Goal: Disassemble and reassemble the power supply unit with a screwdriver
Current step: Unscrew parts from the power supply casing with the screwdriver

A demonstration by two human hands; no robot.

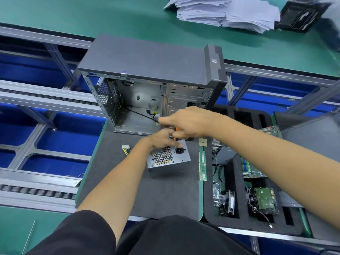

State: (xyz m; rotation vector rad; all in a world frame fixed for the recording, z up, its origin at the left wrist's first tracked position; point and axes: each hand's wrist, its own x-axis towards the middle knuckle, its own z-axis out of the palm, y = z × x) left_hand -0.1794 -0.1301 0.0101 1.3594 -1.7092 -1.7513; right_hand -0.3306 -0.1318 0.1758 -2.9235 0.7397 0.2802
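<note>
Power supply unit sits on the dark mat, toward the mat's far right corner, just in front of the open computer case. Its vented face with the mains socket points up.

Right hand is closed round the orange-handled screwdriver, shaft pointing down at the top face near the socket. The tip is hidden, so contact with a screw cannot be confirmed. Left hand is curled over the unit's far top edge, gripping it to steady it.

Loose connector with yellow wires lies just left of the unit. RAM stick lies along the mat's right edge.

Handling judgement: sheet-steel box, rigid and probably fairly heavy for its size, with smooth sides that may slide on the mat under driver pressure. Best hold is across the solid side walls or top edges, clear of the perforated grille and trailing cables. Edges are possibly sharp.
</note>
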